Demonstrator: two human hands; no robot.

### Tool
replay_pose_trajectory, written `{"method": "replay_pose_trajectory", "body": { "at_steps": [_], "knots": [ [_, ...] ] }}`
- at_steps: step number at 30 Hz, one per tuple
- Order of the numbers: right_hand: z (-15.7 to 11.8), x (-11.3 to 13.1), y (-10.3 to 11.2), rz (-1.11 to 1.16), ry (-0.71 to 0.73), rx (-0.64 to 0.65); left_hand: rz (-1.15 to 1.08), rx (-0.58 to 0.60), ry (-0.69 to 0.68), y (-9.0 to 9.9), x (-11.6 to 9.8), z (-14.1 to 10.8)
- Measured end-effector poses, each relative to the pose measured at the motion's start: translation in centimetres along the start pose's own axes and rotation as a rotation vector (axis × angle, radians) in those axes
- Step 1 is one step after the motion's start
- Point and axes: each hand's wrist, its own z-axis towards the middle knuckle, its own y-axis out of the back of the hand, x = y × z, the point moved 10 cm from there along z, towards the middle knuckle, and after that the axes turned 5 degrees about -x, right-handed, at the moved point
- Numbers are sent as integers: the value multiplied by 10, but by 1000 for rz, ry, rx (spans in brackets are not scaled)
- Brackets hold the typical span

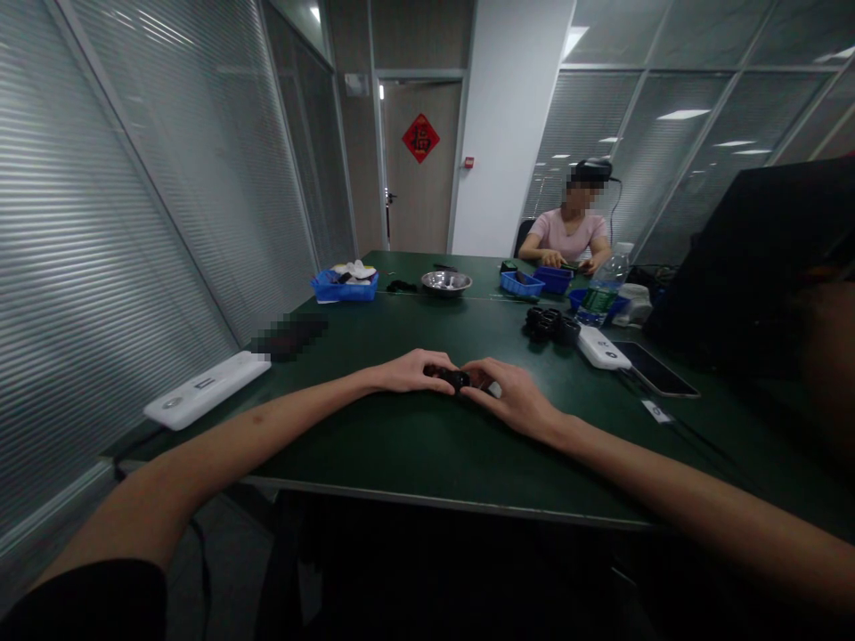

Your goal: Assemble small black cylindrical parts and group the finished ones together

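Near the middle of the green table, a small black object is between my two hands. My left hand has its fingers closed around the left end of it. From the right, my right hand pinches the other end with thumb and fingers. A small pale or clear bit shows by the right fingers, too small to name. Parts of the black object are hidden by my fingers. Beyond my right hand lies a cluster of black round parts.
Farther back are a blue basket, a metal bowl and several blue trays. To the right stand a water bottle, a white power bank and a phone. Another white device lies left. A person sits across.
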Motion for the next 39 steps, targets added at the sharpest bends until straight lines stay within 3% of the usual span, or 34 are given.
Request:
{"method": "replay_pose_trajectory", "body": {
  "at_steps": [7,13,20,27,39],
  "knots": [
    [-2,10,-2,3,102,5,19,-2,11,1,0,0],
    [-1,0,-1,4,-6,1,21,5,13,0,4,0],
    [-2,11,-2,-3,128,1,26,-11,2,1,7,1],
    [-1,6,0,18,75,-19,-65,-17,47,2,12,0],
    [-2,20,0,41,203,-8,-152,-12,106,-5,12,1]
  ]
}}
